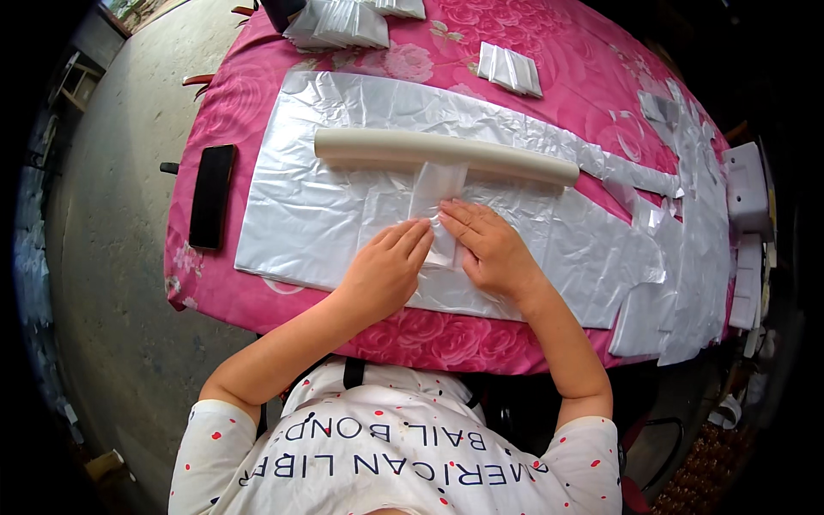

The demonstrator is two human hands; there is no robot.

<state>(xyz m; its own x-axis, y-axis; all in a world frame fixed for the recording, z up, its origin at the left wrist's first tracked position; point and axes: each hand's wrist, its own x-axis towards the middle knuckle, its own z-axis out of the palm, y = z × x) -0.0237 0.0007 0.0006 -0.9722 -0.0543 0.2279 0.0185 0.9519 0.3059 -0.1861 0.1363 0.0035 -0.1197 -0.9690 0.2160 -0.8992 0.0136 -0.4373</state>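
Note:
Both of my hands lie flat on a narrow strip of folded clear plastic (pixel 439 182) in the middle of the table. My left hand (pixel 388 260) presses on its left side with fingers straight and close together. From the right, my right hand (pixel 489 247) rests on the same strip, fingers stretched out and tips near the left ones. Beneath is a wide, creased layer of whitish plastic sheets (pixel 296 206). A long beige tube (pixel 369 148) lies across these sheets just beyond my hands, touching or close to the strip's far end; I cannot tell which.
A pink floral cloth (pixel 230 120) covers the table. At the left edge lies a black phone (pixel 212 196). Folded plastic bundles (pixel 348 27) sit at the far left, and a smaller bundle (pixel 509 70) farther right. Loose plastic pieces (pixel 691 257) spread along the right edge beside a white container (pixel 747 184).

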